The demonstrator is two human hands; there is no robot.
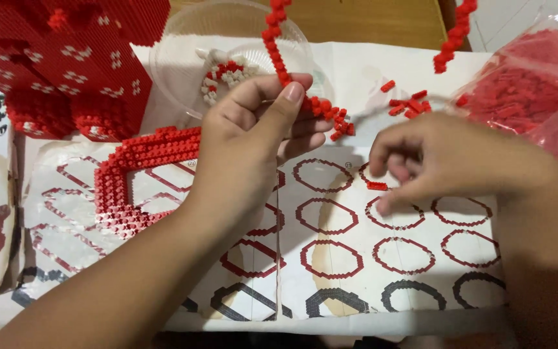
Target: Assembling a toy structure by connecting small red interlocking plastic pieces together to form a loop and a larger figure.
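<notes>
In the head view, a clear plastic bowl (pixel 175 48) sits at the top of the table, holding a small clump of white and red bricks (pixel 222 75). At the right edge, a clear plastic bag (pixel 550 58) is packed with loose red bricks, and its far side is cut off by the frame. The left hand (pixel 253 139) is closed, pinching between thumb and fingers a thin curved chain of red bricks (pixel 278 45), which rises past the top edge, so its upper end is out of sight. The right hand (pixel 434 161) hovers with fingers curled over the instruction sheet (pixel 330 284), its fingertips at 1 small red brick (pixel 376 186) lying on the paper; whether they grip it is hard to tell. A few loose red bricks (pixel 409 103) lie just above that hand. A red brick frame (pixel 134 168) rests on the sheet at left, partly hidden by the left wrist. A large red and white brick model (pixel 59 64) fills the top left corner, cut off by the frame.
</notes>
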